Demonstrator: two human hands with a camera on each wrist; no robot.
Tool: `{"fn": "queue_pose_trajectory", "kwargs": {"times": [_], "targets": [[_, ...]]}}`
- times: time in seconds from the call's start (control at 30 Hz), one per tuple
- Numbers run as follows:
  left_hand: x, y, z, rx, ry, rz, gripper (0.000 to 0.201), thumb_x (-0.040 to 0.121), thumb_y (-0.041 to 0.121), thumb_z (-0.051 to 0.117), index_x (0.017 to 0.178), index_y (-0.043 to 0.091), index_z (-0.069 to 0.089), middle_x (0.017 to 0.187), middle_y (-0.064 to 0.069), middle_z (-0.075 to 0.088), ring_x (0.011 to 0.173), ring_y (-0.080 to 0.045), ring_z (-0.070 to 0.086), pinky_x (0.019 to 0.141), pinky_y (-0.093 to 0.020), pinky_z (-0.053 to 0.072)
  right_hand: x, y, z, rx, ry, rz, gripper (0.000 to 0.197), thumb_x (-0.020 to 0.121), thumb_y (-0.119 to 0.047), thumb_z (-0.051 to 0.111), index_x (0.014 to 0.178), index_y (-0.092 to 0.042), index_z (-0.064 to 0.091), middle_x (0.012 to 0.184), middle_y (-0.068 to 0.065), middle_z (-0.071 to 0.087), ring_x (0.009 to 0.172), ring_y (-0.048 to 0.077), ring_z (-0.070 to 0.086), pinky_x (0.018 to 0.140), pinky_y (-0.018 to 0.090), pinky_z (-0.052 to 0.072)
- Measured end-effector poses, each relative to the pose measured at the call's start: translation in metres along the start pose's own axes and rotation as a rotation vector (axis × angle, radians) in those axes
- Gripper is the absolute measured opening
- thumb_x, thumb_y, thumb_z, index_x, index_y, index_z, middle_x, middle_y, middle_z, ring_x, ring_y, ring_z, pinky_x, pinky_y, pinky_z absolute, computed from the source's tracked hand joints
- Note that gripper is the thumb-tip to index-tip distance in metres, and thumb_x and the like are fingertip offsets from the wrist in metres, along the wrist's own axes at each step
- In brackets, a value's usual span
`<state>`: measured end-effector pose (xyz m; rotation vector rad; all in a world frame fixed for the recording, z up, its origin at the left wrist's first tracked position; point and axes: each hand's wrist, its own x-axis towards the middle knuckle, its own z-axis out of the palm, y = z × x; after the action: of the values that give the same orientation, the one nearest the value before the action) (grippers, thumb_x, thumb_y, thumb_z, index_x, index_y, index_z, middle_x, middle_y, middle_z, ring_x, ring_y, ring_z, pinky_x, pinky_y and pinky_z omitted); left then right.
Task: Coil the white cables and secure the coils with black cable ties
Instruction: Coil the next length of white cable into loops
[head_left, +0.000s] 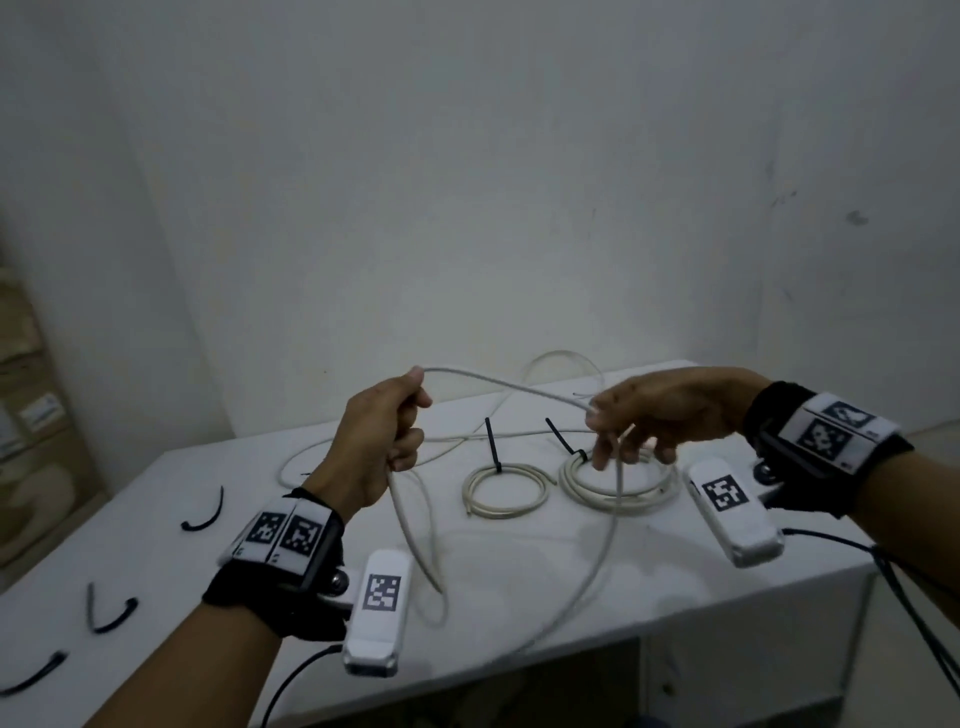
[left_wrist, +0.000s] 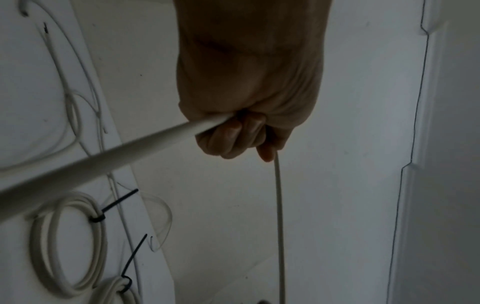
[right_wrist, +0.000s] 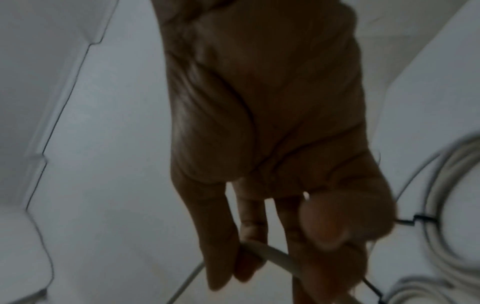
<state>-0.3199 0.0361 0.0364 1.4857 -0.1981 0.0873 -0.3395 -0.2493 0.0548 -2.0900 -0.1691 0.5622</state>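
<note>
Right wrist view is dark and smeared, so the right hand's (right_wrist: 272, 144) grip is hard to read there; from the head camera the right hand (head_left: 660, 415) pinches the white cable (head_left: 498, 385) between thumb and fingertips, the other fingers hanging loosely down. The cable's end beyond that pinch is lost against the hand. Over to the left hand (head_left: 382, 441): a closed fist around the same cable, confirmed close up, where the left hand (left_wrist: 249, 82) has its fingers (left_wrist: 233, 133) curled tight over the strand. Between the fists the cable spans the air; below them it droops in a long loop toward the front of the white table (head_left: 675, 582). Behind, two finished coils lie side by side: the smaller coil (head_left: 504, 491) and the larger coil (head_left: 618, 486), each cinched with a black tie. Loose black ties (head_left: 205, 512) sit at the table's left, the nearest cut off by the frame edge.
</note>
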Motion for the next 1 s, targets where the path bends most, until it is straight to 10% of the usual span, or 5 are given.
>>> {"fn": "queue_pose_trajectory", "kwargs": {"times": [0.2,0.4,0.57,0.7,1.0], "targets": [[0.011,-0.003,-0.029,-0.036,0.146,-0.006,0.031,0.096,0.038,0.050,0.076,0.014,0.050,0.044,0.007,0.026,0.033,-0.009,0.019,0.038,-0.015,0.017,0.001,0.025,-0.003,-0.399,-0.110,0.219,0.027,0.094,-0.031,0.052,0.075,-0.014,0.061,0.083,0.006,0.072,0.062,0.013,0.057,0.045,0.020,0.040],[0.015,-0.023,-0.026,-0.014,0.125,0.006,0.031,0.098,0.035,0.043,0.079,0.012,0.052,0.048,0.005,0.027,0.036,-0.010,0.022,0.040,-0.019,0.019,0.015,0.027,0.007,0.560,0.034,-0.091,0.024,0.083,-0.026,0.050,0.071,-0.006,0.051,0.074,0.016,0.068,0.054,0.019,0.063,0.051,0.031,0.057],[0.019,-0.035,-0.004,-0.116,0.088,0.089,0.028,0.102,0.026,0.038,0.088,0.013,0.058,0.072,-0.003,0.058,0.063,-0.015,0.056,0.052,-0.026,0.044,0.046,0.014,0.040,1.140,0.252,-0.223,0.036,0.098,-0.020,0.041,0.066,-0.006,0.047,0.068,0.017,0.069,0.049,0.020,0.065,0.054,0.032,0.060],[0.018,-0.040,0.019,-0.237,0.071,0.100,0.024,0.101,0.026,0.039,0.090,0.012,0.055,0.098,-0.012,0.068,0.093,-0.023,0.066,0.078,-0.034,0.055,0.066,0.004,0.091,1.269,0.179,-0.205,0.038,0.099,-0.017,0.040,0.066,-0.003,0.049,0.075,0.019,0.067,0.052,0.022,0.066,0.058,0.035,0.059],[0.022,-0.047,0.019,-0.268,0.225,0.050,0.023,0.096,0.025,0.053,0.084,0.010,0.066,0.075,-0.003,0.062,0.058,-0.011,0.057,0.057,-0.021,0.052,0.075,-0.010,0.148,1.231,-0.025,-0.239,0.031,0.097,-0.018,0.045,0.083,0.003,0.061,0.090,0.019,0.070,0.087,0.028,0.070,0.085,0.037,0.056]]}}
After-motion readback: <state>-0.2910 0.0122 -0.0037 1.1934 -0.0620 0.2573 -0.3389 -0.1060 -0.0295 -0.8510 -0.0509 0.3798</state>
